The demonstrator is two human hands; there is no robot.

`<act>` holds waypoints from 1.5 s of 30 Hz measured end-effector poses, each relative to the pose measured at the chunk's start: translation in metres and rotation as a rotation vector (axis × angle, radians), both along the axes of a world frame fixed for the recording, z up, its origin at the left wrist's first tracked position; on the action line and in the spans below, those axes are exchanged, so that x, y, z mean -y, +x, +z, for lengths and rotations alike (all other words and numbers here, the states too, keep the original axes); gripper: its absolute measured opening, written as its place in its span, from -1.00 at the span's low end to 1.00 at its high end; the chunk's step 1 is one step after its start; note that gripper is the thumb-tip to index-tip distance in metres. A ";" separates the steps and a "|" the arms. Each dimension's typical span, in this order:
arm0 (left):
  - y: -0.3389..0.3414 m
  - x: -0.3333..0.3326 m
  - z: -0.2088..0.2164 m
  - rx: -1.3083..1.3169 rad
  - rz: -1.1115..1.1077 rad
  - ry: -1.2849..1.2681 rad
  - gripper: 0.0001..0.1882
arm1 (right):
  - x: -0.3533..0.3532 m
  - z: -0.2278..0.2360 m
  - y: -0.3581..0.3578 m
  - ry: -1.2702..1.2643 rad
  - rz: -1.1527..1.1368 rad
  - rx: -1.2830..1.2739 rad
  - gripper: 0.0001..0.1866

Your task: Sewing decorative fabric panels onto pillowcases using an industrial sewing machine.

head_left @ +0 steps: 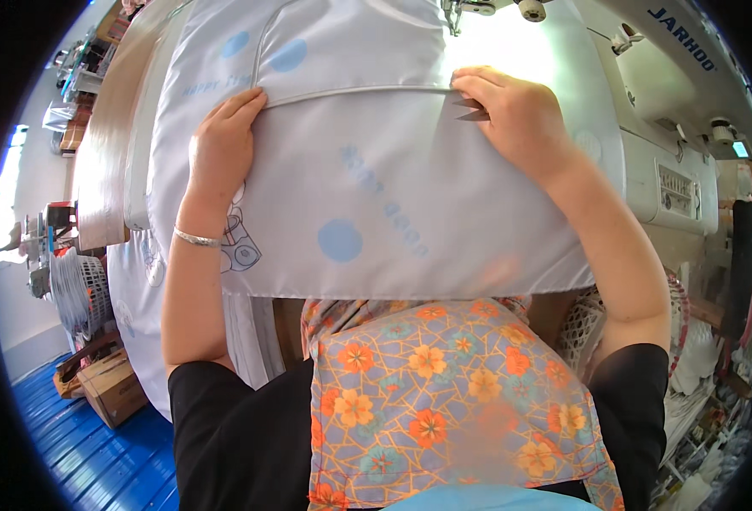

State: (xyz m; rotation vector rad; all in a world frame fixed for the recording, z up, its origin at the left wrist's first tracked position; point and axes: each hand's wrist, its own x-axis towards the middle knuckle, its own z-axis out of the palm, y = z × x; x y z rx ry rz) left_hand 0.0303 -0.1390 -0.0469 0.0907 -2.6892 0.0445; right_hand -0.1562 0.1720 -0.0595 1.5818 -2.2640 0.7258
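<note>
A broad sheet of shiny white fabric (299, 162) printed with pale blue dots and lettering lies over the sewing table and hangs toward my lap. A raised corded seam (350, 93) runs across it between my hands. My left hand (224, 140) is closed in a pinch on the seam's left end, near where it turns away from me. At the seam's right end my right hand (520, 111) pinches the fabric, with thread snips (473, 112) tucked in its grip. Their dark blades point left. Just beyond, the sewing machine's needle and presser foot (452, 19) stand above the cloth.
The white sewing machine (691, 72) rises at the right under a bright lamp glow. A rounded wooden table edge (103, 145) bounds the left. Below it are a cardboard box (114, 387) and a white basket (95, 285). A floral apron (444, 383) covers my lap.
</note>
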 end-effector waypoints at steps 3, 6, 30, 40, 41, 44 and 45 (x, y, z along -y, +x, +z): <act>-0.009 0.004 0.000 -0.022 -0.005 -0.005 -0.63 | 0.004 -0.001 -0.009 0.011 -0.010 -0.004 -0.72; -0.015 0.011 0.001 -0.031 -0.004 0.014 -0.66 | 0.009 0.001 -0.015 0.041 -0.012 0.000 -0.69; -0.071 0.049 -0.008 -0.052 -0.058 -0.009 -0.68 | 0.015 -0.002 -0.043 0.011 -0.126 -0.097 -0.73; -0.006 0.074 0.001 -0.056 0.069 0.324 -0.65 | -0.002 0.008 -0.019 -0.218 -0.052 0.216 -0.68; -0.002 0.075 0.002 -0.049 0.084 0.343 -0.64 | 0.000 0.020 -0.007 -0.041 -0.158 0.312 -0.66; -0.005 0.067 0.002 -0.039 0.108 0.478 -0.61 | 0.019 0.038 0.017 0.038 0.042 0.130 -0.66; -0.007 0.062 0.003 -0.045 0.129 0.471 -0.61 | 0.028 0.037 0.022 0.046 0.080 0.141 -0.61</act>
